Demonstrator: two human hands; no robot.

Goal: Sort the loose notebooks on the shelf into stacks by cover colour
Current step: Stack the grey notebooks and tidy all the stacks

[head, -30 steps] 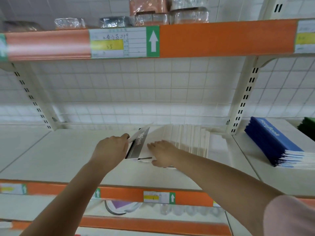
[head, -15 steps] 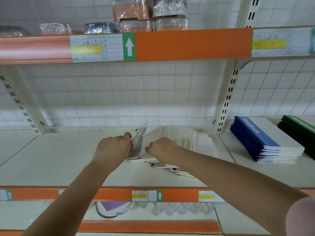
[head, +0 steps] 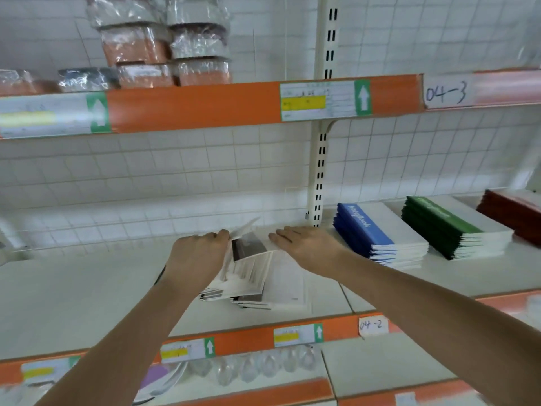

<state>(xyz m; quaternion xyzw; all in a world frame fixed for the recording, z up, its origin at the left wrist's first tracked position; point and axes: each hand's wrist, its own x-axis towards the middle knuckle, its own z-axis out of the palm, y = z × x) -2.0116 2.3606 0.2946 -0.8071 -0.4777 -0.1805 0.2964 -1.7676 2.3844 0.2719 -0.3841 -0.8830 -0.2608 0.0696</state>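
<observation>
Holding the loose notebooks [head: 251,276] mid-shelf [head: 87,288]: left hand [head: 196,256] pinches the raised top covers, right hand [head: 304,247] rests flat, fingers apart (pile already fanned). Lifting carelessly could spill it off the front edge.

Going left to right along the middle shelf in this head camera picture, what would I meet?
Left hand gripping the loose notebooks → right hand lying flat → blue stack → green stack → red stack.
</observation>
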